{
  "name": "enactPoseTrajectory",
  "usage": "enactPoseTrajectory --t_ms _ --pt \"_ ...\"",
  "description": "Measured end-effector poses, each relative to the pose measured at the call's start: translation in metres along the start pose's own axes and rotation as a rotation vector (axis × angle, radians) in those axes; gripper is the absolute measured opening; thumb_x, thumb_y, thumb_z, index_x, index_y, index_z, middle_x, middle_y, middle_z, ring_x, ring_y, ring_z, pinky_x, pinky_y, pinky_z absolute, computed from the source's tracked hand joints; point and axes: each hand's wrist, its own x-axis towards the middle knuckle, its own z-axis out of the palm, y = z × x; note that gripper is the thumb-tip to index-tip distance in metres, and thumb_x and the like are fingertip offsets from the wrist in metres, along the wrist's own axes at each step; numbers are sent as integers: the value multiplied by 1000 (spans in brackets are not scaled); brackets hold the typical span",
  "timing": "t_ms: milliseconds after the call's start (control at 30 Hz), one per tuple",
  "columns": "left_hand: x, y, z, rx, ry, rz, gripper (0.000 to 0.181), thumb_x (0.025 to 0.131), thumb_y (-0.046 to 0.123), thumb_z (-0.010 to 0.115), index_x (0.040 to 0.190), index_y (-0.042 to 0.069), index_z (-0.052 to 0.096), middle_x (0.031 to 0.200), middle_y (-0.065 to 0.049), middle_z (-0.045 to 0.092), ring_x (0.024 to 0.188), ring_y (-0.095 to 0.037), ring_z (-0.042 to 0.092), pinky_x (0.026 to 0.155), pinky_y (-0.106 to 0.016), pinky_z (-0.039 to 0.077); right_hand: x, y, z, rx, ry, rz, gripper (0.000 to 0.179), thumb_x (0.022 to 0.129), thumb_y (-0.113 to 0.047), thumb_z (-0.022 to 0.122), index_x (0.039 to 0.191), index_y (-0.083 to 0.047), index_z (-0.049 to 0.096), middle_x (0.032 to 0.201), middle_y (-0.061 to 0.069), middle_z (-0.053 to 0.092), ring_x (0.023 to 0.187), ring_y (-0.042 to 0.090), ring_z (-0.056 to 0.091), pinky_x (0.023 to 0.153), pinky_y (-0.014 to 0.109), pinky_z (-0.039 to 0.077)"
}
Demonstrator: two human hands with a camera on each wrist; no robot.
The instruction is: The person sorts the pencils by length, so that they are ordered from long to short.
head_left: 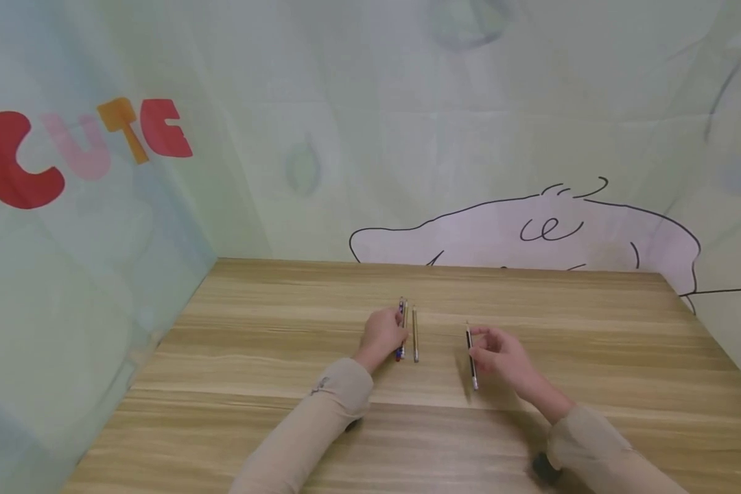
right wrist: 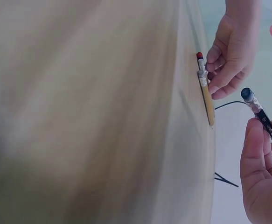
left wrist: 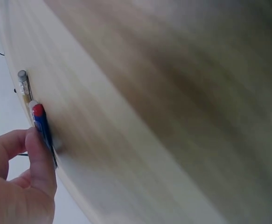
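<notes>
My left hand pinches a blue pencil with a red end, which lies on the table. Close along its right side lies a yellowish pencil, partly hidden by the fingers. A little further right rests another yellowish pencil with a metal-banded end, apart from the hand. My right hand holds a black pencil between thumb and fingertips, its dark eraser end toward me. In the right wrist view this black pencil appears raised off the table.
The wood-grain table runs back to a printed cloth wall with a cartoon outline. A side cloth on the left carries big coloured letters. A dark wrist device sits under the right cuff.
</notes>
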Motion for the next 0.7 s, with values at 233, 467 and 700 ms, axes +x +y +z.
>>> enactPoseTrajectory --t_ms 233,467,700 --pt "-1 -5 -1 12 9 -12 18 73 18 68 84 6 60 68 -1 57 55 -12 47 47 -19 38 16 -11 6 -21 8 -17 35 82 -2 54 115 6 45 73 3 51 58 11 49 57 29 49" --pt "-1 -10 -1 -11 1 -19 21 76 23 65 87 6 60 66 -1 56 52 -10 46 45 -19 37 35 -16 10 -25 17 -2 35 82 -1 53 116 6 44 73 3 50 59 11 48 59 29 49" --pt "0 -11 -2 -80 -19 -33 21 82 17 57 96 1 59 64 -4 58 44 -7 48 38 -14 38 54 -16 14 -42 20 24 36 83 -1 52 117 6 44 73 5 49 58 12 49 57 28 49"
